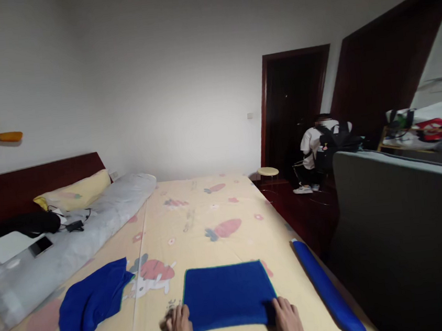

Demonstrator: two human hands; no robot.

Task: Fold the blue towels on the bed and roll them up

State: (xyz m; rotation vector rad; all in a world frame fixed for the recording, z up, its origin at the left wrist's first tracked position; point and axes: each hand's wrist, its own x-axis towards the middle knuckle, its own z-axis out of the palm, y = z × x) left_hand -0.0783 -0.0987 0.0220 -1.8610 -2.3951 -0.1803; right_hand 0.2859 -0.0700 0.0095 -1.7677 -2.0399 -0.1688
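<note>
A blue cloth (229,296) with a thin green edge lies flat on the bed as a rectangle. My left hand (178,328) is closed at its left edge near the front corner, with fingers curled onto the fabric. At the opposite edge, my right hand (288,320) has its fingers bent in on the front right corner; the thumb tips are partly hidden. Left of them lies a second blue cloth (91,305), loose and creased. A long, narrow blue bundle (326,286) with a small whitish tip rests along the bed's right side.
The bed (197,241) has a yellow printed sheet. A grey bedding roll (108,219) holds a white flat object (10,246), a phone (40,246) and cables. A dark panel (401,231) stands right. A person with a backpack (324,149) is near the door, beside a stool (268,171).
</note>
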